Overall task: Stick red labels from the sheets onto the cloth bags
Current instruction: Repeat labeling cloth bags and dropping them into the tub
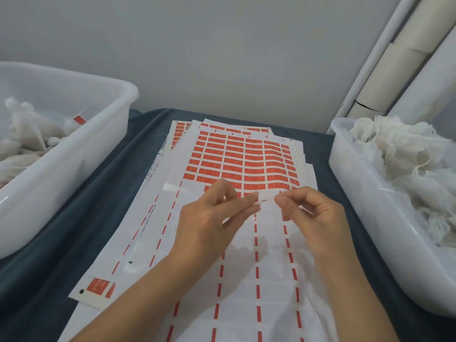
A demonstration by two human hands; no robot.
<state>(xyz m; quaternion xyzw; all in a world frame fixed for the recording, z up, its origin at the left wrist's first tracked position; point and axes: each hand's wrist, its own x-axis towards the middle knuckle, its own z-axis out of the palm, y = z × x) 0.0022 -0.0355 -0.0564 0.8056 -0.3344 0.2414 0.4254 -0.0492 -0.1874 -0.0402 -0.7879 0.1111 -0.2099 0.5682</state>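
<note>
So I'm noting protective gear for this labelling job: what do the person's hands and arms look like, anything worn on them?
Nothing is worn that shows. The left hand and right hand are bare, with no gloves, rings, watch or bracelets visible. Both forearms are bare too, with no sleeves in view up to the picture's bottom edge. The fingernails look short and unpainted.

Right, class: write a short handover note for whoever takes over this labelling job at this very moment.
Left hand and right hand: both pinch a cloth bag over the label sheet, with a bit of red between the fingertips.
Left tub: bags, one with a red label showing.
Right tub: heaped plain bags.
Done: near rows of the sheet are peeled.
Left: many labels, many bags.
</note>
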